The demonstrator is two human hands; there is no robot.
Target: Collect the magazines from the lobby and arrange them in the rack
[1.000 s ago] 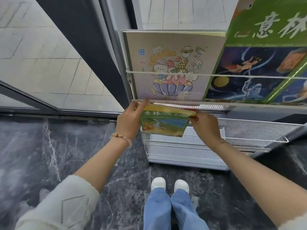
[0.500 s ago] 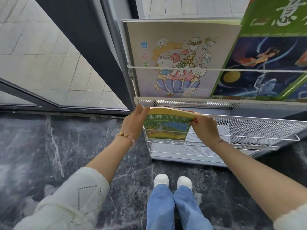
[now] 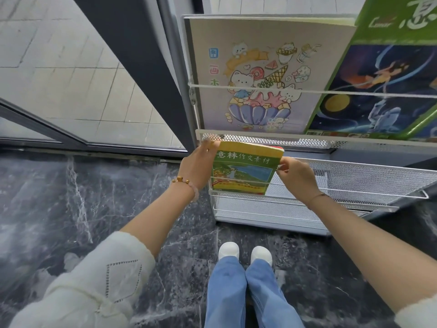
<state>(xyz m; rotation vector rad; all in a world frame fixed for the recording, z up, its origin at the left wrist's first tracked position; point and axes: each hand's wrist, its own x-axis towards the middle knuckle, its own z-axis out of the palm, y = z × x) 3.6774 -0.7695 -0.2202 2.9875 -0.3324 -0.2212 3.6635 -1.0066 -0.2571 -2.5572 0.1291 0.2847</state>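
A small green and yellow magazine point(image 3: 243, 170) stands at the left end of the lower shelf of a white wire-mesh rack point(image 3: 354, 178), its bottom half behind the thin front rail. My left hand point(image 3: 199, 165) grips its upper left corner and my right hand point(image 3: 296, 177) pinches its upper right corner. On the shelf above lean a pale cartoon-cat sketchbook point(image 3: 260, 76) and a green magazine with a blue space picture point(image 3: 383, 86), both held by a rail.
The rack stands against a dark door frame point(image 3: 142, 74) with glass and paved ground outside at left. Dark marble floor point(image 3: 82, 197) lies below. My white shoes point(image 3: 244, 254) and blue jeans are just in front of the rack's base.
Both hands have lowered the small magazine from under the upper shelf's edge down behind the lower shelf's front rail, and it now stands more upright.
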